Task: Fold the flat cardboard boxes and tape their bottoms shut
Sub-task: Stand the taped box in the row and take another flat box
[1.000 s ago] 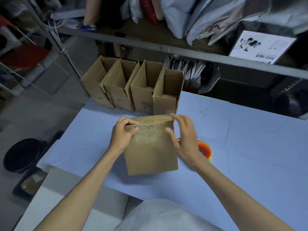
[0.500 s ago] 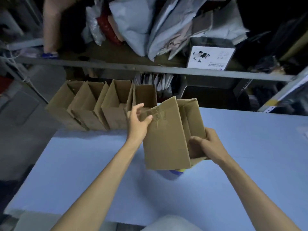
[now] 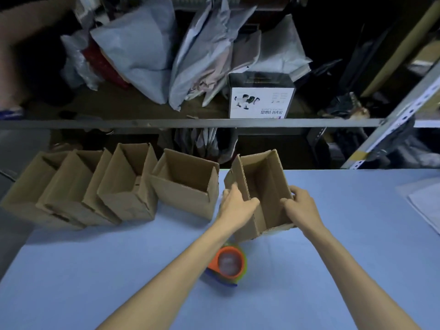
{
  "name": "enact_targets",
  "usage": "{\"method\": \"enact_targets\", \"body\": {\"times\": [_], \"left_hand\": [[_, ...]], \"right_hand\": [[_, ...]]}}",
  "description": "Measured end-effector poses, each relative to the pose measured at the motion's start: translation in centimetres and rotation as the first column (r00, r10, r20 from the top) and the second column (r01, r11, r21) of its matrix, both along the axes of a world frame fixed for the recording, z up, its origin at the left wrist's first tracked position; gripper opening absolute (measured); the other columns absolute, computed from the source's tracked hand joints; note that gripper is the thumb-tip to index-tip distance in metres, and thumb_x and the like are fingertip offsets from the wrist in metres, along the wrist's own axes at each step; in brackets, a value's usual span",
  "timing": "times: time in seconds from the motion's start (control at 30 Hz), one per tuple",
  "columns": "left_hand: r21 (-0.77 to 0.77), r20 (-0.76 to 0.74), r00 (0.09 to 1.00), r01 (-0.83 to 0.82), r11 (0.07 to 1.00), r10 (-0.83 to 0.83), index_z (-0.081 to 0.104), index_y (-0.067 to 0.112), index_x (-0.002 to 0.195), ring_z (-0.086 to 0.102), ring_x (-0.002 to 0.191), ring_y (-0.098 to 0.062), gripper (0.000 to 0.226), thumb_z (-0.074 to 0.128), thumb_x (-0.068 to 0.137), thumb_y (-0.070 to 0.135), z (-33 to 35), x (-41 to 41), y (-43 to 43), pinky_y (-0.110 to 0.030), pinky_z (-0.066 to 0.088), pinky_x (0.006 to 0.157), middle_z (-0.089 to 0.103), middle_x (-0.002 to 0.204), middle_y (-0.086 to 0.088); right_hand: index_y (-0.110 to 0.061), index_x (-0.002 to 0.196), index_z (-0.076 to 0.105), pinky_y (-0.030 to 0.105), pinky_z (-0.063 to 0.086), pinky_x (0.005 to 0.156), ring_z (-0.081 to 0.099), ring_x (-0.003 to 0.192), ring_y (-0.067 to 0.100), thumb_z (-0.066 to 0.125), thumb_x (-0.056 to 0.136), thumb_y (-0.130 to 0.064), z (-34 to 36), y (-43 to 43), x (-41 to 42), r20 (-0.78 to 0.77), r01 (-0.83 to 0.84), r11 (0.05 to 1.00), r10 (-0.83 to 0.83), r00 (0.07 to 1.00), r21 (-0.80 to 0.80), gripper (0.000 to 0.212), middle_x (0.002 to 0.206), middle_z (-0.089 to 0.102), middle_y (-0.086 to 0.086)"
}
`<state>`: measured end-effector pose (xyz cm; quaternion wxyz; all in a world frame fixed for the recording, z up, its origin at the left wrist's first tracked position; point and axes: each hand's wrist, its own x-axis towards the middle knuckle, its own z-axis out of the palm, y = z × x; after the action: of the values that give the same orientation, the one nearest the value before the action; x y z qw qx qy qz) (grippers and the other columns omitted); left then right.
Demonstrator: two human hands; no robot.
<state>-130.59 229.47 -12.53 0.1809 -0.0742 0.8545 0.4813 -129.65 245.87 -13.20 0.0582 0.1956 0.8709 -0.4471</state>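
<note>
A folded brown cardboard box stands open side up on the blue table, at the right end of a row of boxes. My left hand grips its left wall, thumb inside. My right hand grips its right wall near the front corner. An orange tape dispenser lies on the table just in front of the box, under my left forearm. Several finished boxes stand in a row to the left, all with open tops.
Behind the table runs a metal shelf rail with grey mail bags and a black and white product box. Some flat sheets lie at the table's right edge. The leftmost boxes hang over the table's left edge.
The box was turned from bottom-up to open side up and moved back into line with the row. Both hands shifted onto its side walls. The tape dispenser came into view.
</note>
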Motion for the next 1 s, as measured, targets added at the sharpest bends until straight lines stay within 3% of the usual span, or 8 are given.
{"method": "enact_targets", "body": {"times": [0.2, 0.4, 0.57, 0.73, 0.8, 0.9, 0.97, 1.0], "left_hand": [[0.058, 0.007, 0.996, -0.088, 0.994, 0.087, 0.047, 0.015, 0.127, 0.052, 0.117, -0.026, 0.042, 0.052, 0.085, 0.018, -3.0, -4.7, 2.2, -0.042, 0.043, 0.098, 0.055, 0.123, -0.007], [0.051, -0.038, 0.999, 0.016, 0.999, -0.014, 0.041, 0.019, 0.14, 0.047, 0.124, -0.021, 0.051, 0.042, 0.091, 0.004, -5.9, -6.6, 2.6, -0.036, 0.042, 0.101, 0.053, 0.133, -0.003], [0.063, -0.096, 0.995, 0.04, 0.997, -0.034, 0.036, 0.021, 0.144, 0.047, 0.123, -0.023, 0.053, 0.037, 0.093, 0.005, -7.1, -7.5, 2.6, -0.037, 0.041, 0.101, 0.05, 0.133, -0.004], [-0.052, -0.08, 0.993, 0.087, 0.995, -0.091, 0.028, 0.013, 0.146, 0.04, 0.131, -0.027, 0.049, 0.038, 0.099, 0.017, -6.6, -7.0, 2.3, -0.039, 0.035, 0.106, 0.04, 0.142, -0.01], [-0.041, -0.17, 0.983, 0.066, 0.997, -0.072, 0.038, 0.01, 0.14, 0.044, 0.128, -0.025, 0.043, 0.042, 0.099, 0.023, -5.6, -6.8, 1.5, -0.039, 0.037, 0.105, 0.045, 0.138, -0.009], [-0.083, -0.493, 0.87, -0.016, 0.996, -0.028, 0.053, 0.01, 0.125, 0.053, 0.112, -0.019, 0.034, 0.054, 0.091, 0.013, -3.6, -6.4, -1.2, -0.027, 0.043, 0.092, 0.054, 0.12, -0.007], [-0.239, -0.661, 0.75, -0.222, 0.945, 0.009, 0.055, 0.011, 0.114, 0.054, 0.102, -0.021, 0.033, 0.062, 0.082, 0.013, -2.8, -5.9, -3.6, -0.028, 0.043, 0.083, 0.055, 0.109, -0.006], [-0.334, -0.665, 0.747, -0.307, 0.891, 0.008, 0.054, 0.012, 0.111, 0.053, 0.102, -0.023, 0.033, 0.064, 0.08, 0.02, -2.6, -5.7, -4.8, -0.031, 0.044, 0.082, 0.056, 0.108, -0.006]], "right_hand": [[-0.02, 0.105, 0.064, 0.045, 0.055, 0.073, 0.064, 0.08, 0.025, 0.052, 0.085, -0.014, -3.2, 0.6, -4.4, -0.028, 0.044, 0.996, -0.042, 0.999, 0.075, 0.024, 0.085, 0.068, 0.003], [-0.018, 0.103, 0.063, 0.03, 0.043, 0.062, 0.061, 0.08, 0.027, 0.049, 0.084, -0.015, -6.2, 1.1, -6.5, 0.039, 0.079, 0.991, -0.084, 0.996, 0.106, 0.024, 0.09, 0.068, 0.006], [-0.017, 0.108, 0.059, 0.03, 0.041, 0.06, 0.06, 0.078, 0.029, 0.048, 0.086, -0.014, -6.8, 1.1, -7.2, 0.025, 0.06, 0.985, -0.065, 0.998, 0.165, 0.024, 0.088, 0.064, 0.006], [-0.018, 0.116, 0.056, 0.036, 0.05, 0.068, 0.061, 0.084, 0.026, 0.049, 0.088, -0.02, -6.9, 1.2, -6.9, 0.046, 0.037, 0.985, -0.046, 0.998, 0.167, 0.029, 0.097, 0.065, 0.005], [-0.015, 0.117, 0.057, 0.04, 0.053, 0.075, 0.061, 0.088, 0.026, 0.05, 0.088, -0.025, -6.7, 1.5, -6.9, 0.065, 0.049, 0.99, -0.058, 0.996, 0.132, 0.031, 0.101, 0.065, 0.006], [-0.01, 0.131, 0.046, 0.043, 0.051, 0.084, 0.059, 0.102, 0.029, 0.051, 0.089, -0.034, -6.3, 1.5, -6.6, 0.085, 0.084, 0.988, -0.096, 0.992, 0.133, 0.049, 0.117, 0.061, 0.01], [-0.005, 0.138, 0.038, 0.042, 0.048, 0.088, 0.054, 0.113, 0.029, 0.053, 0.091, -0.033, -5.8, 0.8, -6.1, -0.05, 0.127, 0.969, -0.119, 0.992, 0.211, 0.056, 0.128, 0.054, 0.013], [-0.005, 0.137, 0.039, 0.041, 0.047, 0.089, 0.05, 0.117, 0.028, 0.054, 0.091, -0.029, -5.3, 0.2, -5.7, -0.169, 0.147, 0.958, -0.107, 0.98, 0.245, 0.055, 0.13, 0.052, 0.013]]}}
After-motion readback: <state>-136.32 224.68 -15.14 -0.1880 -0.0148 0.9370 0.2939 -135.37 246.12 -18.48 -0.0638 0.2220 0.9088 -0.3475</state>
